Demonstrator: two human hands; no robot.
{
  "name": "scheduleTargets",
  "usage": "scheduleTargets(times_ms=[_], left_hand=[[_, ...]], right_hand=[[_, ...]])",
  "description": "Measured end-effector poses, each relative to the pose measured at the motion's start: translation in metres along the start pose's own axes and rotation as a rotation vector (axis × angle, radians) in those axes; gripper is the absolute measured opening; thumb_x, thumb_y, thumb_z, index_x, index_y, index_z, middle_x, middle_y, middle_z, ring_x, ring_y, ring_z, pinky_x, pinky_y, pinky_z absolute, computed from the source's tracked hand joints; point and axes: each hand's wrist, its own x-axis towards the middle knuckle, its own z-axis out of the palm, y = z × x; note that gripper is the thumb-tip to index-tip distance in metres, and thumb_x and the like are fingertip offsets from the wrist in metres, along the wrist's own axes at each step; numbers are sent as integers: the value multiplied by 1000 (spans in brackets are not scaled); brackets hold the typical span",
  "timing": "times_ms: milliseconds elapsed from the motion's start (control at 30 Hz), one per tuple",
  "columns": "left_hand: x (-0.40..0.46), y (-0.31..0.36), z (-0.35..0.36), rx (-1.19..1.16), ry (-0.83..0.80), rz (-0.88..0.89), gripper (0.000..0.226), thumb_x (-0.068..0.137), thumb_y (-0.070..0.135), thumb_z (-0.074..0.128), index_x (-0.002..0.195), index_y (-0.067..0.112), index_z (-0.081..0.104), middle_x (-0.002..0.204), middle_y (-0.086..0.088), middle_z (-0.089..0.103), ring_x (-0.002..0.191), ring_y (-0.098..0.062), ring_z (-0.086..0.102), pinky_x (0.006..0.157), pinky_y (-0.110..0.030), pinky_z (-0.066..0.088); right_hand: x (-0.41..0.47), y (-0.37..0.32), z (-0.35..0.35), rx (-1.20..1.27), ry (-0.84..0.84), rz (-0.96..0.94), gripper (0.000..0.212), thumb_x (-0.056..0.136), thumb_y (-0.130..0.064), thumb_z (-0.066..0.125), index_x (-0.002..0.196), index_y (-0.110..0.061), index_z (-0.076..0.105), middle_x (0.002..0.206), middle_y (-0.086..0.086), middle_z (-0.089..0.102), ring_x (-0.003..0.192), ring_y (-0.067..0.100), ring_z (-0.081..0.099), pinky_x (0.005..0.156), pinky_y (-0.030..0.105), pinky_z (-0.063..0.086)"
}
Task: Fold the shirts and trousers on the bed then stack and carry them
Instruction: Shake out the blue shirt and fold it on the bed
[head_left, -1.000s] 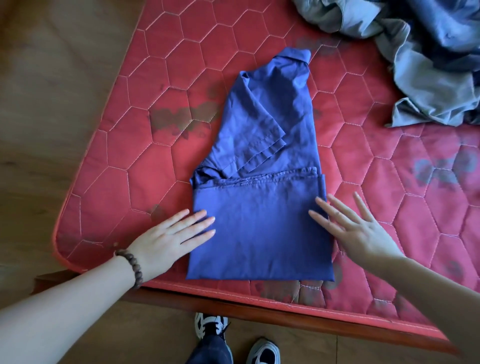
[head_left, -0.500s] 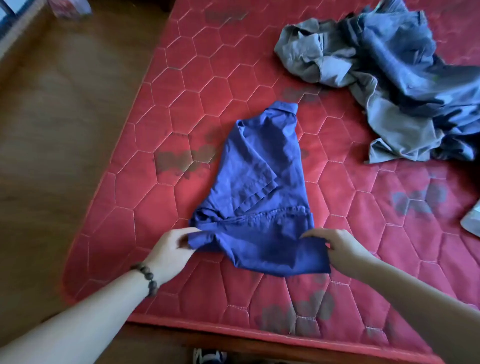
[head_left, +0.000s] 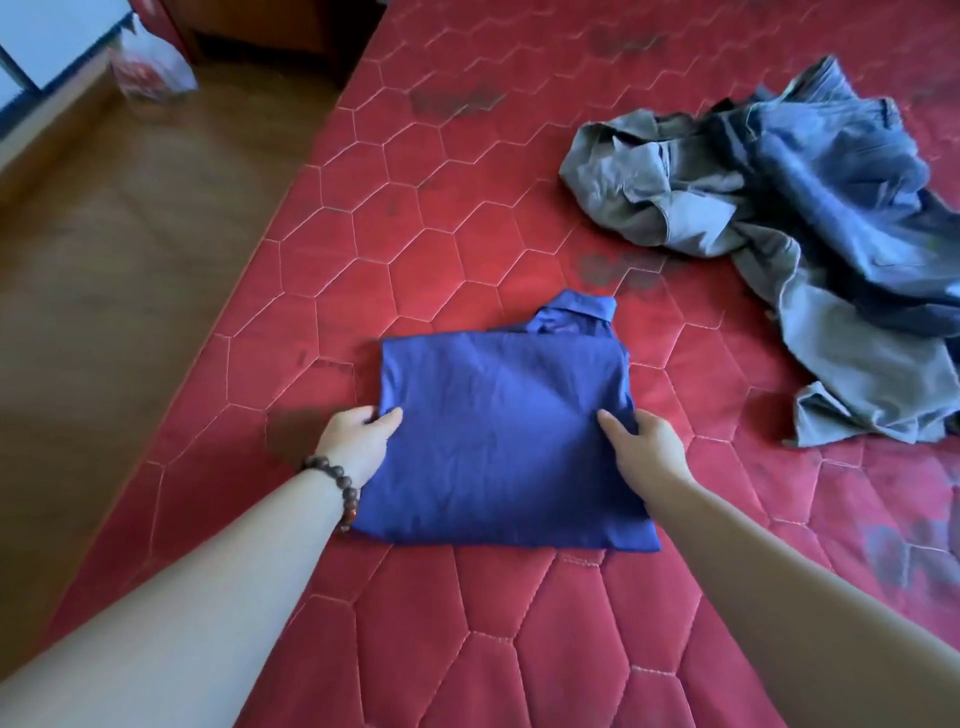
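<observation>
Here, I am holding the folded royal-blue cotton shirt (head_left: 498, 441) on the red quilted bed (head_left: 467, 208), my left hand (head_left: 358, 441) and right hand (head_left: 644, 447) each pinching a side edge, thumbs on top. The shirt's collar is pointing away from me; the crumpled grey and denim garments (head_left: 779, 218) are lying well apart, nearer my right hand.
</observation>
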Motion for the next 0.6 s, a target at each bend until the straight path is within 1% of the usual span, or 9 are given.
scheduleTargets(times_ms=[67, 167, 233, 300, 333, 400, 433, 500, 600], left_hand=[[-1, 8, 2, 15, 76, 121, 40, 91, 29, 59, 79, -8, 53, 59, -4, 42, 55, -18, 36, 56, -32, 32], [-2, 28, 2, 120, 172, 259, 41, 92, 27, 58, 68, -3, 43, 54, -4, 36, 52, -19, 31, 51, -33, 24], [-7, 32, 3, 292, 270, 295, 44, 90, 26, 58, 60, 3, 37, 52, -7, 37, 52, -24, 34, 50, -35, 24], [-14, 33, 3, 379, 322, 226, 42, 89, 29, 57, 61, 3, 41, 53, -10, 46, 54, -29, 42, 49, -33, 28], [-17, 31, 3, 381, 292, 165, 41, 89, 31, 57, 62, 3, 45, 55, -10, 50, 55, -29, 46, 50, -32, 30], [-23, 28, 3, 307, 131, 28, 35, 88, 36, 60, 65, 10, 56, 61, -3, 61, 60, -23, 57, 53, -30, 41], [-25, 25, 3, 206, 16, -40, 28, 87, 37, 63, 71, 15, 63, 68, 1, 68, 66, -20, 64, 61, -30, 50], [-29, 22, 4, 12, -181, -132, 11, 85, 33, 69, 87, 22, 70, 83, 5, 75, 80, -16, 71, 80, -34, 56], [-32, 17, 11, 79, -250, -29, 11, 82, 26, 73, 92, 28, 68, 88, 12, 74, 86, -9, 69, 81, -29, 54]], right_hand=[[4, 0, 0, -3, 104, -95, 32, 94, -29, 56, 68, -13, 46, 62, -3, 50, 59, 17, 44, 47, 16, 30], [7, -6, -6, 7, 194, -167, 35, 94, -28, 56, 67, -13, 39, 60, -3, 46, 54, 11, 38, 50, 12, 33], [6, -6, -7, -85, 199, -148, 34, 92, -35, 58, 72, -15, 39, 68, -2, 48, 58, 17, 41, 52, 20, 30], [3, -3, -9, -194, 226, -70, 32, 89, -46, 58, 90, -16, 47, 89, -3, 48, 73, 21, 46, 63, 31, 34], [2, -2, -9, -214, 235, -44, 36, 88, -50, 58, 97, -16, 47, 94, -4, 47, 78, 22, 47, 66, 32, 35], [-2, -3, -7, -218, 198, -24, 40, 88, -54, 55, 96, -15, 45, 91, -3, 49, 79, 24, 48, 67, 33, 36], [-4, -5, -6, -212, 158, -15, 41, 89, -54, 53, 92, -14, 43, 86, -3, 51, 77, 25, 48, 66, 34, 35], [-7, -9, -2, -152, 93, 0, 39, 92, -50, 50, 86, -13, 39, 76, -3, 50, 72, 25, 47, 61, 35, 34], [-12, -9, 0, -25, 110, 14, 31, 95, -36, 52, 83, -12, 37, 70, -2, 49, 67, 28, 46, 54, 35, 30]])
